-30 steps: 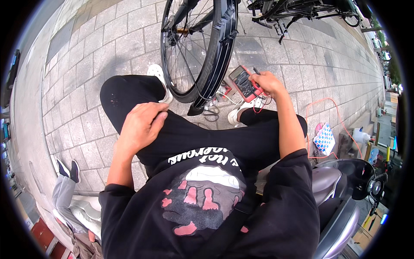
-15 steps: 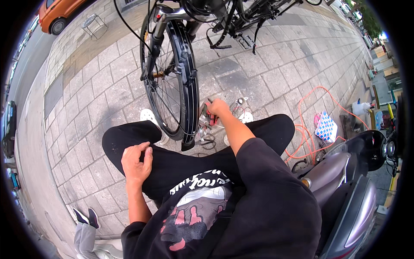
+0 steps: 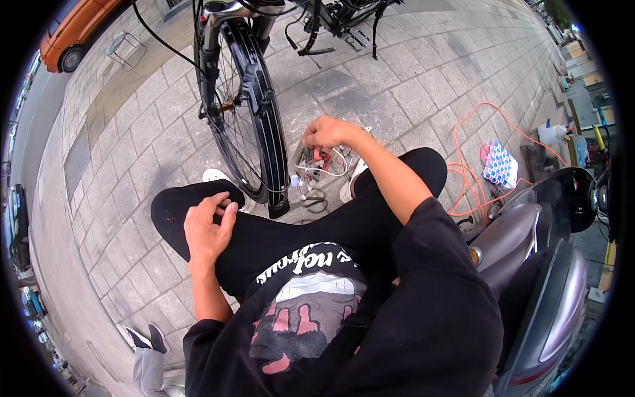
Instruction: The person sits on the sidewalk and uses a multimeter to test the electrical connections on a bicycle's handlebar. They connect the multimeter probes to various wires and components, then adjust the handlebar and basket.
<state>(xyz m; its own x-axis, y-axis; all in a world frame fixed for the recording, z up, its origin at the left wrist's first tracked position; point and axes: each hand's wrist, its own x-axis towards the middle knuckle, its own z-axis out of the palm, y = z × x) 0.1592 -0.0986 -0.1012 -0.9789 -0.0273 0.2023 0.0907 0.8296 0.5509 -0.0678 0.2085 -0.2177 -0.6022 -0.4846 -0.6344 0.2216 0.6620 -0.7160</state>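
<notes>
Ideally, the white cable is kept clear of the red item beside the wheel, under the right hand, whose grip cannot be told; the left hand is rested, fingers loosely apart.

Bicycle wheel stood ahead; cables lay on paving, right of wheel; scooter stood right, stool beyond, left.
</notes>
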